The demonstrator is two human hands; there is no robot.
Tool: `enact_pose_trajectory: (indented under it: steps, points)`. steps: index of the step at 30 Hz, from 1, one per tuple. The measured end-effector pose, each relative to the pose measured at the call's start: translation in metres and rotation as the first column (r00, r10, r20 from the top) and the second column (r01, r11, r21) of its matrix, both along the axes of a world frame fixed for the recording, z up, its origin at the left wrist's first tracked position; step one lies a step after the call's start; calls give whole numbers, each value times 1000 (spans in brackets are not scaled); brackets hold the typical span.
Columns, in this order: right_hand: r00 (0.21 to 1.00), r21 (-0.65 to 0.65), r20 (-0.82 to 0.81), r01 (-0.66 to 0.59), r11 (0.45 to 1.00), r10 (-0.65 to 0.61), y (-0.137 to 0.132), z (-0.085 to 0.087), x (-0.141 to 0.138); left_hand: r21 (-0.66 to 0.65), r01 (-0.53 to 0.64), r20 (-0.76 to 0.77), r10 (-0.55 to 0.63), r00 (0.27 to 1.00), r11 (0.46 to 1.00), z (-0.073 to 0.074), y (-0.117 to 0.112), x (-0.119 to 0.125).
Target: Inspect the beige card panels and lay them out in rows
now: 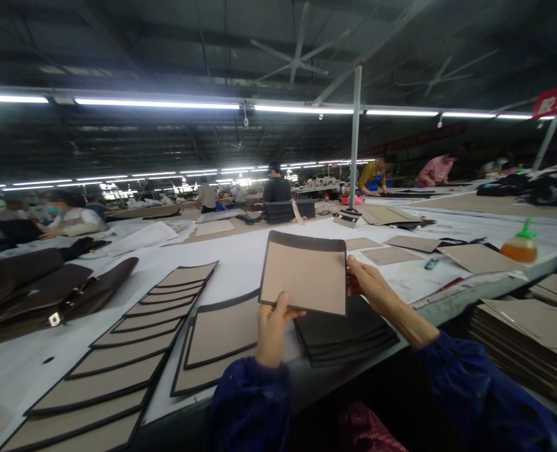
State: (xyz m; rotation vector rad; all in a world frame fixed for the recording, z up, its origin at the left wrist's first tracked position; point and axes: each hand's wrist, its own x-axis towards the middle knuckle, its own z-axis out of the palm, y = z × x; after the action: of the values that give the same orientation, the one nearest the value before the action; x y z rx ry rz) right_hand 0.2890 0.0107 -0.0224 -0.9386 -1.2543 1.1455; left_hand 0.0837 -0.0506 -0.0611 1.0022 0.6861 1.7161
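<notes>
I hold a tan rectangular panel with a dark border (304,273) up above the table edge. My left hand (272,326) pinches its lower left edge. My right hand (370,285) grips its right edge. Directly under the panel lies a stack of dark panels (348,339). To the left, a tan dark-edged panel (221,329) rests flat, and a fanned row of several like panels (132,351) runs toward the near left corner. Both my sleeves are dark blue.
The long white table (240,257) carries dark brown bags (47,295) at left, loose tan sheets (476,257) and an orange-filled bottle (520,245) at right. A steel post (355,138) stands mid-table. Several people work at far tables. Stacked boards (527,339) sit lower right.
</notes>
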Motion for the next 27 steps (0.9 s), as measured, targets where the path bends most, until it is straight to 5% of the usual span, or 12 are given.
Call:
enact_pose_trajectory:
  steps: [7,14,27]
  points:
    - [943,-55,172,-278,959,283,-35,4,-13,-13,-53,68,53,996,999,-1,1,-1]
    - [949,26,139,-290,957,283,-35,4,-15,-17,0,64,1,998,1000,4,-2,1]
    - [942,-29,86,-325,945,326,-32,-8,-5,-80,69,130,-58,990,994,11,-6,1]
